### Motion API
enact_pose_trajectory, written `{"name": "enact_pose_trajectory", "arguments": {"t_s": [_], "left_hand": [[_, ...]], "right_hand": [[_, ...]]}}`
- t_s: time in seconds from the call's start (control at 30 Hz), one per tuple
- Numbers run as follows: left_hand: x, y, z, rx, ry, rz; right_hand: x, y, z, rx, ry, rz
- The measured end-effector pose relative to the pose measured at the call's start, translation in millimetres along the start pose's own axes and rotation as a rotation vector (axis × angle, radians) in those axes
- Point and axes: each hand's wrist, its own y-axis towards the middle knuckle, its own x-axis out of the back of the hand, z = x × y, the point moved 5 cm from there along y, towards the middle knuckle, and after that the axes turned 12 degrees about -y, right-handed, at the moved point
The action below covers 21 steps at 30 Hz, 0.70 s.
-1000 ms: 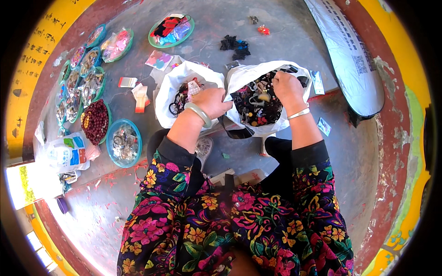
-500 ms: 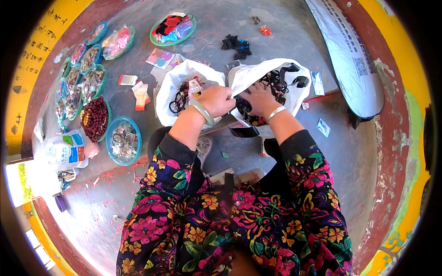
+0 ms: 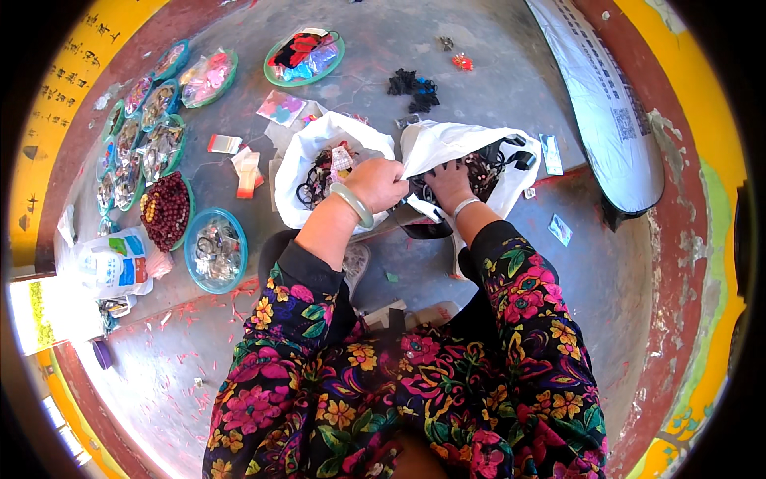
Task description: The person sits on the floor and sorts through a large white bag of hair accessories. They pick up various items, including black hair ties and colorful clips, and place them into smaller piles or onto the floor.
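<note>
Two white bags stand side by side in front of me. My left hand (image 3: 381,184), with a pale bangle at its wrist, is closed on the near rim of the right white bag (image 3: 425,146). Inside that bag, my right hand (image 3: 450,183) lies on a heap of dark hair ties (image 3: 487,166); its fingers are spread, their tips partly hidden among the ties. The left white bag (image 3: 299,152) holds more dark ties and a pink-and-white piece (image 3: 342,157). A black strap (image 3: 427,231) hangs at the right bag's near side.
Teal baskets of small packaged goods (image 3: 161,148) cluster at the left, beside dark red beads (image 3: 166,211) and a round blue basket (image 3: 216,281). Black bundles (image 3: 413,89) lie beyond the bags. A long silver-white panel (image 3: 610,120) lies at the right. Small cards (image 3: 560,229) lie nearby.
My right hand has gone deeper into the right bag and shifted slightly left, its forearm turning more upright. The bag's rim has sagged lower. My left hand keeps its hold.
</note>
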Motion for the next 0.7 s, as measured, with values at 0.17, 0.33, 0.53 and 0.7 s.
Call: {"name": "enact_pose_trajectory", "arguments": {"t_s": [0.17, 0.33, 0.53, 0.7], "left_hand": [[5, 1, 1, 0.008, -0.012, -0.031], [6, 2, 5, 0.025, -0.018, -0.065], [5, 5, 10, -0.010, -0.067, -0.082], [5, 7, 9, 0.008, -0.058, -0.071]], "right_hand": [[11, 1, -23, -0.101, 0.126, -0.112], [50, -7, -62, -0.235, 0.428, -0.151], [60, -25, -113, -0.095, 1.366, -0.017], [28, -36, -121, -0.224, 1.512, 0.001]]}}
